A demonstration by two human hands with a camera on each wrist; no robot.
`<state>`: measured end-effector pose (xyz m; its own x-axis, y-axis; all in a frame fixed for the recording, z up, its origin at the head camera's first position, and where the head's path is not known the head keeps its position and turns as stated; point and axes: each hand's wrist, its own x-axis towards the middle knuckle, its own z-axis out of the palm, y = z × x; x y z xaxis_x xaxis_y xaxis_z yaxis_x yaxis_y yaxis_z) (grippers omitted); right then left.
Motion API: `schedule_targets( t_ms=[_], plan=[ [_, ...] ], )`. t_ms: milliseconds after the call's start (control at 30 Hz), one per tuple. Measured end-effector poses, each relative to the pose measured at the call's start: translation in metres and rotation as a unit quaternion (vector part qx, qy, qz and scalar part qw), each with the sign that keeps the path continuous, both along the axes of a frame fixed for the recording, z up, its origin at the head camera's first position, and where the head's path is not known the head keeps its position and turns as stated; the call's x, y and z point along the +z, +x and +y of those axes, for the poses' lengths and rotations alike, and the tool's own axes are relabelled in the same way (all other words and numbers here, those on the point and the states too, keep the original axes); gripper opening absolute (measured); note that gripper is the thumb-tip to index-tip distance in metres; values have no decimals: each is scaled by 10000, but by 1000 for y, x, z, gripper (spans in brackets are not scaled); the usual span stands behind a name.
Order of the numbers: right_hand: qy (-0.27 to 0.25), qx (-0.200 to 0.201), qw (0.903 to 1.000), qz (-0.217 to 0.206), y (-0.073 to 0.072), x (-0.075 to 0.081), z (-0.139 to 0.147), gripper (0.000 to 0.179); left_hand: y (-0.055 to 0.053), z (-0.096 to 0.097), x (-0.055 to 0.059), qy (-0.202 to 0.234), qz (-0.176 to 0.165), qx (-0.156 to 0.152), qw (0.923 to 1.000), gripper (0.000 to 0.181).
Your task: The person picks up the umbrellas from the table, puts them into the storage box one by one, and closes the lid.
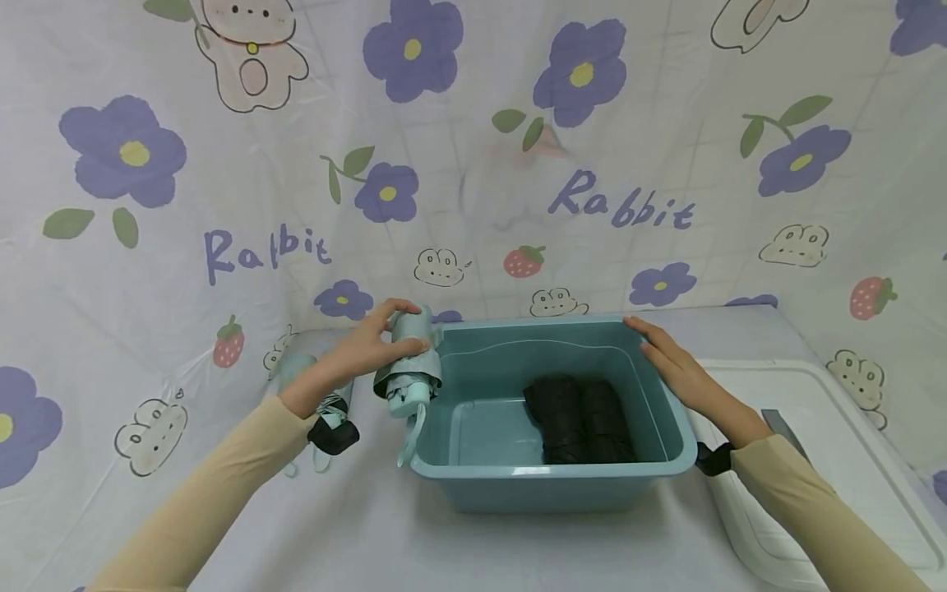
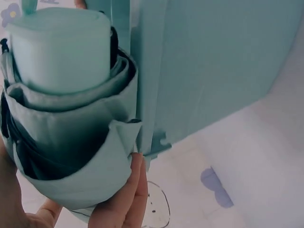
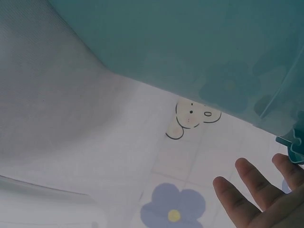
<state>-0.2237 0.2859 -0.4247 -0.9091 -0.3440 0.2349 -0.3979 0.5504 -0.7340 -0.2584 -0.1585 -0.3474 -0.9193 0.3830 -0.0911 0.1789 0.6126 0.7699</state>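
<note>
The left hand (image 1: 366, 349) has its fingers curled round a folded mint umbrella (image 1: 409, 362), holding it upright against the outer left corner of the blue tub (image 1: 555, 477). The right hand (image 1: 676, 370) lies flat, fingers straight, along the tub's right rim. The umbrella looks light, with soft, slippery fabric over a stiff core; the firm middle seems the safest place to grip. 2 black umbrellas (image 1: 580, 419) lie inside the tub. A flower-and-rabbit printed cloth (image 1: 459, 164) covers the table and the wall behind it.
</note>
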Motion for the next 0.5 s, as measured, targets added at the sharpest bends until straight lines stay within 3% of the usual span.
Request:
schedule_targets(
  t_ms=[500],
  plan=[
    [36,-8,10000,25,-1,0,1,47,6,26,6,98,-451,-373,9982,51]
  ],
)
